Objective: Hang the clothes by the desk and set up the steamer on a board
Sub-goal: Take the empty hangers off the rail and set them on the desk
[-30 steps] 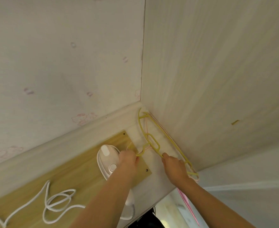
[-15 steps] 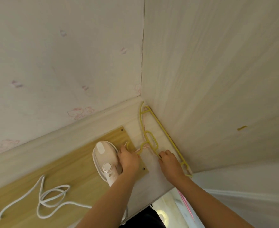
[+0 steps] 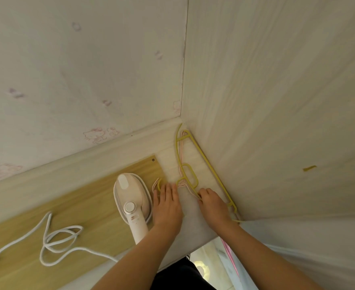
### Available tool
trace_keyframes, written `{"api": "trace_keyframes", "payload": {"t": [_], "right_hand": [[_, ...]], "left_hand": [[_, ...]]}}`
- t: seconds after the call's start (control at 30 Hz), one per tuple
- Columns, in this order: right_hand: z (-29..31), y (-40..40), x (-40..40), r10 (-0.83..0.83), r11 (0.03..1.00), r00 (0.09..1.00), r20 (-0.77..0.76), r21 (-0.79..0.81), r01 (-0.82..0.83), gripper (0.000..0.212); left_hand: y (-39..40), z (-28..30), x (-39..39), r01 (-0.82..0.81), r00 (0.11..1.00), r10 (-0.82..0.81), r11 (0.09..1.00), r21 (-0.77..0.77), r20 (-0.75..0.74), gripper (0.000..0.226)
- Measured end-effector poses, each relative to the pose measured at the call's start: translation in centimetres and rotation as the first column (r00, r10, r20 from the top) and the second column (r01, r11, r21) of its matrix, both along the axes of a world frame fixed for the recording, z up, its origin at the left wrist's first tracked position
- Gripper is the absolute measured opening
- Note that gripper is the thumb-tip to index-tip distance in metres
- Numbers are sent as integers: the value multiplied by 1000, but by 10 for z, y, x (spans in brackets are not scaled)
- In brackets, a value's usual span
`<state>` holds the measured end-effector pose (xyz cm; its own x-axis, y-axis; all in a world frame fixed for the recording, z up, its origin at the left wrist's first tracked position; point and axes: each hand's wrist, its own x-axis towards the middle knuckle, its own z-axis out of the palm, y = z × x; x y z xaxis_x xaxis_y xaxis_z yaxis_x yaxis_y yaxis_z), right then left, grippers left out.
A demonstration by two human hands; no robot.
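Observation:
A yellow hanger [image 3: 190, 172] lies flat on the white desk [image 3: 193, 222] in the corner, with a pink hanger [image 3: 180, 158] under it. My left hand [image 3: 167, 206] lies flat with straight fingers on the hangers' hooks. My right hand [image 3: 213, 203] pinches the hangers' lower arm with curled fingers. A white and pink steamer [image 3: 131, 197] lies on the wooden board [image 3: 72, 206] just left of my left hand. Its white cord [image 3: 55, 241] coils across the board.
Two pale walls [image 3: 276, 101] meet at the corner behind the desk. White fabric [image 3: 308, 248] hangs at the lower right past the desk edge, with a pink strip [image 3: 231, 256] beside it. The floor shows below the desk's front edge.
Both hands have slid down toward me along the hangers. My left hand has opened flat over the hooks. The hangers now lie flatter against the corner.

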<state>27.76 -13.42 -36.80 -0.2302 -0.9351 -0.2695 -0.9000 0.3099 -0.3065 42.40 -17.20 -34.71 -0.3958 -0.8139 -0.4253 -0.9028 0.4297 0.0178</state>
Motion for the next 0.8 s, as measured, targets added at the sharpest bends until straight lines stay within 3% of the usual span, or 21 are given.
{"api": "trace_keyframes", "payload": {"t": [0.07, 0.2, 0.33, 0.6, 0.67, 0.8], "right_hand": [[3, -1, 1, 35, 999, 998, -46, -1, -35, 8], [4, -4, 1, 99, 995, 981, -165, 15, -98, 35], [2, -4, -3, 124, 992, 985, -117, -21, -128, 9], [13, -1, 0, 101, 992, 990, -95, -60, -107, 20], [16, 0, 1, 111, 990, 985, -135, -76, -122, 14], [15, 6, -3, 98, 979, 966, -238, -151, -137, 28]], "left_hand": [[3, -4, -1, -41, 999, 42, 999, 35, -14, 68], [0, -9, -4, -87, 996, 87, 996, 37, -12, 65], [1, -8, -9, -140, 990, 140, 990, 36, -2, 65], [3, 3, -6, -160, 987, 160, 986, 38, 5, 70], [2, 5, -5, -172, 985, 173, 984, 43, -12, 74], [7, 11, -4, -154, 988, 155, 988, 14, -19, 75]]}}
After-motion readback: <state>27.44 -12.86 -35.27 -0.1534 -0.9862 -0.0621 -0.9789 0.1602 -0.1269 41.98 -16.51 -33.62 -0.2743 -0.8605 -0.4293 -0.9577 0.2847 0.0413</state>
